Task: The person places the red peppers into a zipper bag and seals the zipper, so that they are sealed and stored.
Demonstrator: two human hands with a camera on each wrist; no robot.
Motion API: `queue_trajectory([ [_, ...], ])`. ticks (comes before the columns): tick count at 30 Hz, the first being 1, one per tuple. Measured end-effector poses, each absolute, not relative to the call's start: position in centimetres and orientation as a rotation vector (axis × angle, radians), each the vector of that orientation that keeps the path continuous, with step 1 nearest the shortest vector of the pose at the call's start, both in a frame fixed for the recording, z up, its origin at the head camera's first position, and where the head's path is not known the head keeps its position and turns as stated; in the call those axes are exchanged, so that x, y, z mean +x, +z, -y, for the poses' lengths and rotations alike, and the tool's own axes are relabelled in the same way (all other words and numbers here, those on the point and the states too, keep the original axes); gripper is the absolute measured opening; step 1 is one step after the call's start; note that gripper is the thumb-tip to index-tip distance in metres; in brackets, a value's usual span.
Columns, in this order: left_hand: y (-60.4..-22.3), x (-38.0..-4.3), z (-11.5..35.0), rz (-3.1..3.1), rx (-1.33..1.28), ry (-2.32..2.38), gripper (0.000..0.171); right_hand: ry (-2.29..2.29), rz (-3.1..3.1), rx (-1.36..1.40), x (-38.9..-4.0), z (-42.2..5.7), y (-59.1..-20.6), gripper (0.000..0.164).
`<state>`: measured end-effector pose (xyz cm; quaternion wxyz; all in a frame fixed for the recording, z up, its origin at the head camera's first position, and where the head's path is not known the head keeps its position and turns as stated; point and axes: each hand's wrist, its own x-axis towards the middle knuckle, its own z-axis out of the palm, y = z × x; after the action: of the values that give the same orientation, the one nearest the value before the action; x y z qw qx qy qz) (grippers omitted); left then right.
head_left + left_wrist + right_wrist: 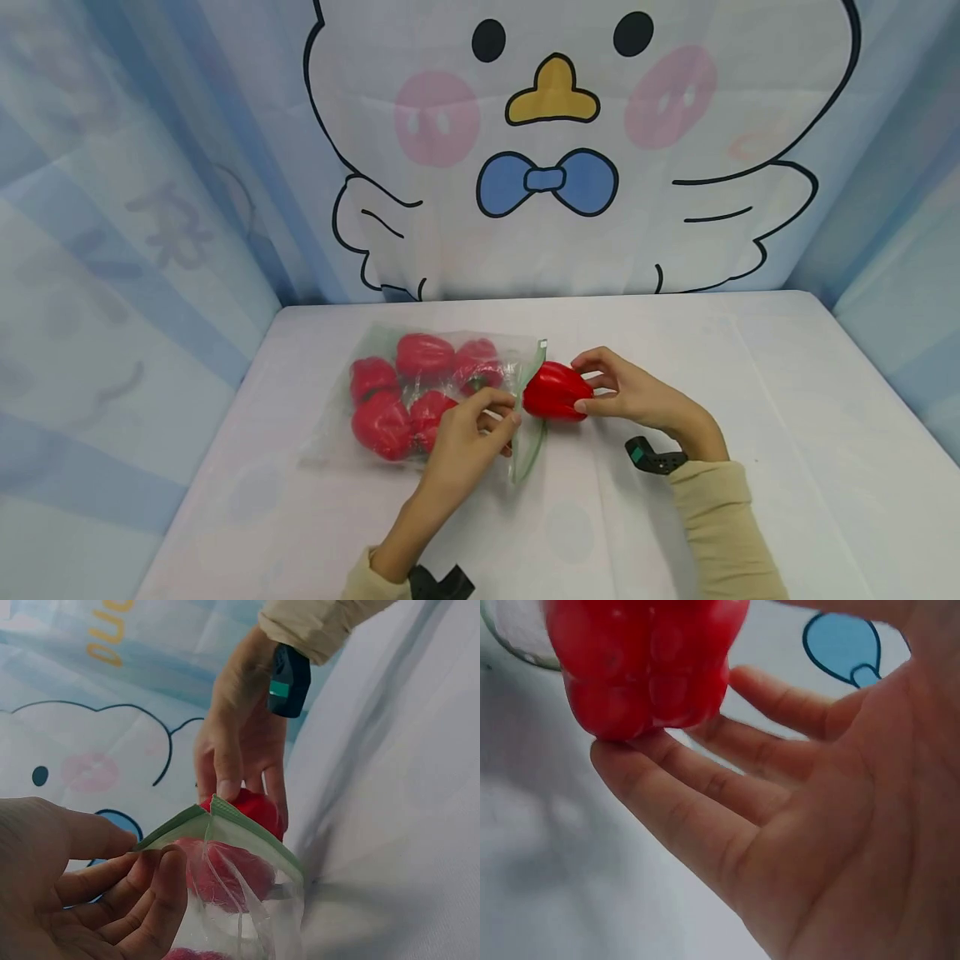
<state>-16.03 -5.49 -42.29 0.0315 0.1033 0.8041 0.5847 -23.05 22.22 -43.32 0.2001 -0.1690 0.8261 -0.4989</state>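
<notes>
My right hand (626, 390) holds a glossy red bell pepper (557, 392) by its right end, at the mouth of a clear zip bag. In the right wrist view the pepper's lobed end (645, 682) rests against the fingertips. The bag (341, 446) lies on its side with its green-edged opening (255, 829) facing right. With thumb and finger, my left hand (468, 437) pinches the edge of that opening. Several red bell peppers (426, 357) are inside the bag, seen through the plastic. The left wrist view shows the held pepper partly behind the green edge.
The bag lies on a table (585, 525) with a pale cloth. A cartoon-printed curtain (555, 250) hangs along the table's back edge, and blue-white curtains stand at both sides. Dark wrist devices (656, 458) are worn on both wrists.
</notes>
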Motion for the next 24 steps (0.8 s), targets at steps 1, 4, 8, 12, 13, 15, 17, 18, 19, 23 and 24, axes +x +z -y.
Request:
queue_trajectory([
  [1, -42.3, -16.0, 5.5, -2.478, 0.320, 1.800, 0.022, -1.385, -2.317, -0.463, -23.0, -21.9, -43.3, 0.059],
  [4, -42.3, -16.0, 5.4, -2.482, 0.316, 1.796, 0.022, -1.353, -2.347, -0.421, -22.9, -21.0, -43.2, 0.058],
  [8, -42.3, -15.9, 5.4, -2.481, 0.318, 1.793, 0.022, -1.321, -2.382, -0.379, -22.9, -19.9, -43.3, 0.058],
  [12, -42.4, -15.9, 5.2, -2.472, 0.317, 1.796, 0.021, -1.296, -2.415, -0.385, -22.9, -19.1, -43.5, 0.054],
  [13, -42.4, -15.9, 5.1, -2.470, 0.318, 1.799, 0.020, -1.292, -2.423, -0.389, -22.9, -19.0, -43.6, 0.053],
  [15, -42.4, -15.8, 5.0, -2.474, 0.317, 1.796, 0.020, -1.292, -2.433, -0.388, -22.9, -18.6, -43.7, 0.051],
  [17, -42.4, -15.8, 5.0, -2.478, 0.316, 1.793, 0.019, -1.291, -2.439, -0.392, -22.9, -18.3, -43.8, 0.049],
  [18, -42.4, -15.8, 4.9, -2.481, 0.313, 1.789, 0.019, -1.290, -2.444, -0.395, -22.9, -18.2, -43.8, 0.048],
  [19, -42.4, -15.8, 4.9, -2.484, 0.315, 1.786, 0.019, -1.287, -2.452, -0.397, -22.9, -18.0, -43.8, 0.048],
  [23, -42.4, -15.8, 4.8, -2.500, 0.328, 1.773, 0.020, -1.272, -2.483, -0.410, -22.9, -17.6, -43.9, 0.046],
  [24, -42.4, -15.8, 4.8, -2.505, 0.329, 1.769, 0.020, -1.270, -2.491, -0.413, -23.0, -17.6, -43.9, 0.045],
])
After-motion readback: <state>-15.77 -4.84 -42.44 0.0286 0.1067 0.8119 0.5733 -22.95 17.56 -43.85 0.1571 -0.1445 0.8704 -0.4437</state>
